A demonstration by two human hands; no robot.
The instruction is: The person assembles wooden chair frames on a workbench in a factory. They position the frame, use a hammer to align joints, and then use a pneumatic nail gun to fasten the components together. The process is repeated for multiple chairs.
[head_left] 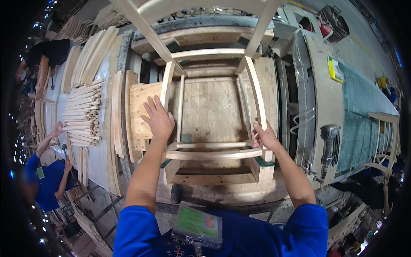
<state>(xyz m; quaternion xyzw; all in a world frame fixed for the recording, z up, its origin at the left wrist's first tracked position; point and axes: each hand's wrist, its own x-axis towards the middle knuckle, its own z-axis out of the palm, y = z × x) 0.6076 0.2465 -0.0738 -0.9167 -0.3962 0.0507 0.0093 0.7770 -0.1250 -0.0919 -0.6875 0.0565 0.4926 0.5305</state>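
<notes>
A pale wooden chair frame lies in a wooden press bed in front of me, its back posts pointing away and its front rail nearest me. My left hand is spread beside the frame's left side rail, over the edge of a plywood block; whether the palm presses the rail is hidden. At the front right corner, my right hand curls its fingers around the right side rail. Thin stretcher rods run inside the frame, above the plank base.
On the left bench are stacked turned sticks and curved slats; a co-worker's hand touches the sticks. A black-headed mallet lies near me. To the right are a nail gun, a green-topped table and another chair frame.
</notes>
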